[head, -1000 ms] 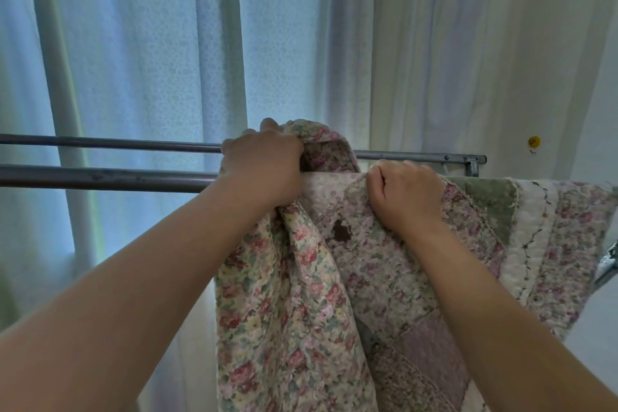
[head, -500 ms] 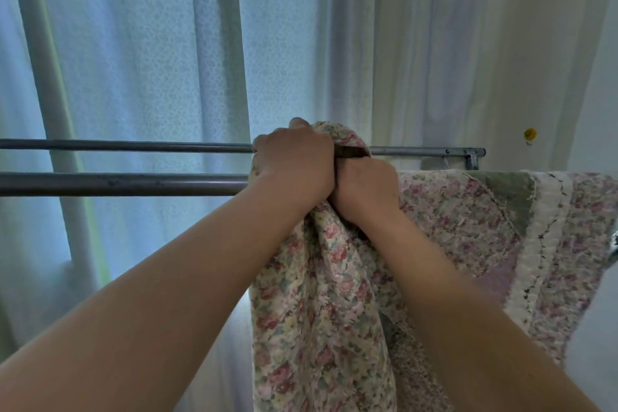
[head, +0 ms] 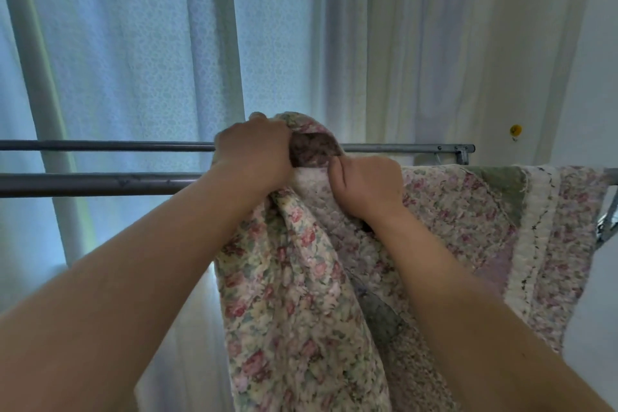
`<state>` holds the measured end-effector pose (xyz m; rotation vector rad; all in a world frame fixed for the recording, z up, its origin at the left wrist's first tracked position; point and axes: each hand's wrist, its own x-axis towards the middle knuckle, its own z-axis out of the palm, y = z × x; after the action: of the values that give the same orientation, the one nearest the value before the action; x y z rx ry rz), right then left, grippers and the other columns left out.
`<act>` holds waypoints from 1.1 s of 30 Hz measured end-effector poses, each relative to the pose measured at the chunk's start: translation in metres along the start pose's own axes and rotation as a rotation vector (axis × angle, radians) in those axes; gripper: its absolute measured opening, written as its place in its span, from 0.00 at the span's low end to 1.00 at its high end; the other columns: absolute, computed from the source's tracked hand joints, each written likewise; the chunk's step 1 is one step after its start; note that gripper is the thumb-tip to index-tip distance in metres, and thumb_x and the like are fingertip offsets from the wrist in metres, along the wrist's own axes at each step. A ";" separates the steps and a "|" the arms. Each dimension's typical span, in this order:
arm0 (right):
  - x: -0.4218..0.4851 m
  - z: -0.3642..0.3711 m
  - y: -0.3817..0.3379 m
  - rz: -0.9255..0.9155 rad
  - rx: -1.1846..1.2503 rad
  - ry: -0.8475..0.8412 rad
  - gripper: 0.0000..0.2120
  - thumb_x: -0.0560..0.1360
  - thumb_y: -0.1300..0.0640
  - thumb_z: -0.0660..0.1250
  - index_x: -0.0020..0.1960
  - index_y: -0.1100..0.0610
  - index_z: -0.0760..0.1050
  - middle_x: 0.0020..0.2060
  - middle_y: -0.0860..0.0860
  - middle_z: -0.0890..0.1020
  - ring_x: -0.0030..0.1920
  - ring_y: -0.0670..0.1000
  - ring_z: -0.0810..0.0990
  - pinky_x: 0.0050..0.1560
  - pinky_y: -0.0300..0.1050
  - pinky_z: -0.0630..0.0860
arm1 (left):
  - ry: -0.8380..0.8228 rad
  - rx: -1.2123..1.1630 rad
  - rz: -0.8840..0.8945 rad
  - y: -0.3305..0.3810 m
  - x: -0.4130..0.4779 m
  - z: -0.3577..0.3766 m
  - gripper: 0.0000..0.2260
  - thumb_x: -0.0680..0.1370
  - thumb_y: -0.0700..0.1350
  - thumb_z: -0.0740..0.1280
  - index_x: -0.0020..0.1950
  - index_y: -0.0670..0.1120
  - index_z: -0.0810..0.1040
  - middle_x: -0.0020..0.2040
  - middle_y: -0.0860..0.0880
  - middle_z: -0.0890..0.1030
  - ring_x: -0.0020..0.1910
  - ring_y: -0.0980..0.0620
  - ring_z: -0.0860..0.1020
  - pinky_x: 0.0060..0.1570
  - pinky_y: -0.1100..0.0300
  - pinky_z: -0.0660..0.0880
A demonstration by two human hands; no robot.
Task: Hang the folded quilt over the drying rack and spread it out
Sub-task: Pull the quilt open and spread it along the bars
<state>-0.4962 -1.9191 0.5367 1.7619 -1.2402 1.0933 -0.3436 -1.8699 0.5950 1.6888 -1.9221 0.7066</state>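
– Pink-flowered cloth fills both fists, yes?
– Yes. The left grip [head: 254, 150] is clamped on a bunched hump of the quilt [head: 301, 294]. Its fingers curl over the top, and it holds that hump above the two bars. The right grip [head: 366, 186] sits just beside it, fingers tucked in, pinching a fold of the same quilt at the height of the near bar [head: 83, 185].
– So neither one is slack?
– Neither. Both are closed on fabric.
– And where does the quilt lie?
– Over the near bar of the drying rack [head: 418, 148], on its right half. From the hands rightward it runs along that bar to the edge of the view, showing a green patch [head: 501, 187] and a white stitched band [head: 538, 211]. Below the hands it hangs in loose folds and runs out of the bottom of the view. To the left of the hands the bar shows grey metal.
– The far bar?
– The far bar [head: 100, 145] runs parallel behind the near one, thinner and grey. The raised hump stands in front of it; whether the cloth touches it I cannot tell.
– Beyond the rack?
– Pale curtains [head: 133, 43], lit blue-white at left and cream at right. A small yellow object [head: 516, 130] sits on the wall, too small to make out.
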 end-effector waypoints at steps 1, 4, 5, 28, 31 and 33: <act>0.000 0.000 0.000 -0.006 0.001 -0.002 0.23 0.75 0.53 0.55 0.25 0.60 0.74 0.18 0.58 0.74 0.18 0.55 0.66 0.27 0.37 0.44 | 0.013 0.007 -0.009 -0.008 -0.003 0.001 0.06 0.70 0.43 0.64 0.45 0.45 0.75 0.35 0.50 0.62 0.32 0.48 0.68 0.37 0.54 0.67; 0.001 0.001 -0.002 0.007 0.008 0.017 0.25 0.74 0.52 0.51 0.23 0.58 0.72 0.18 0.55 0.74 0.18 0.56 0.69 0.26 0.38 0.47 | 0.069 0.041 -0.018 -0.028 -0.013 0.004 0.07 0.70 0.42 0.64 0.46 0.46 0.77 0.37 0.50 0.64 0.32 0.48 0.69 0.36 0.55 0.66; 0.001 0.002 -0.002 0.010 0.000 0.030 0.24 0.73 0.52 0.50 0.23 0.58 0.72 0.19 0.55 0.74 0.19 0.56 0.70 0.26 0.39 0.49 | 0.096 0.053 -0.014 -0.031 -0.018 0.006 0.08 0.71 0.42 0.64 0.47 0.47 0.78 0.38 0.49 0.64 0.33 0.48 0.69 0.35 0.55 0.66; 0.011 -0.002 -0.070 -0.070 0.222 0.049 0.07 0.65 0.59 0.67 0.34 0.63 0.75 0.27 0.61 0.78 0.25 0.61 0.75 0.27 0.43 0.58 | -0.104 0.103 0.040 -0.008 -0.013 -0.022 0.15 0.70 0.44 0.63 0.29 0.52 0.58 0.30 0.50 0.62 0.35 0.49 0.67 0.39 0.55 0.70; 0.011 0.008 -0.075 -0.031 0.157 0.079 0.14 0.70 0.55 0.65 0.29 0.62 0.74 0.21 0.60 0.76 0.19 0.60 0.73 0.25 0.41 0.57 | -0.024 0.101 0.081 -0.020 -0.010 -0.016 0.12 0.72 0.44 0.62 0.32 0.49 0.61 0.30 0.51 0.62 0.36 0.49 0.66 0.36 0.57 0.66; 0.011 0.009 -0.077 -0.007 0.149 0.133 0.20 0.72 0.52 0.57 0.27 0.61 0.73 0.19 0.59 0.75 0.18 0.58 0.71 0.25 0.39 0.56 | 0.000 0.102 0.102 -0.027 -0.008 -0.012 0.07 0.73 0.43 0.61 0.36 0.48 0.66 0.30 0.50 0.63 0.35 0.49 0.67 0.35 0.57 0.64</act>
<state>-0.4181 -1.9086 0.5377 1.7689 -1.0958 1.3065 -0.3156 -1.8593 0.6005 1.6591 -2.0150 0.8562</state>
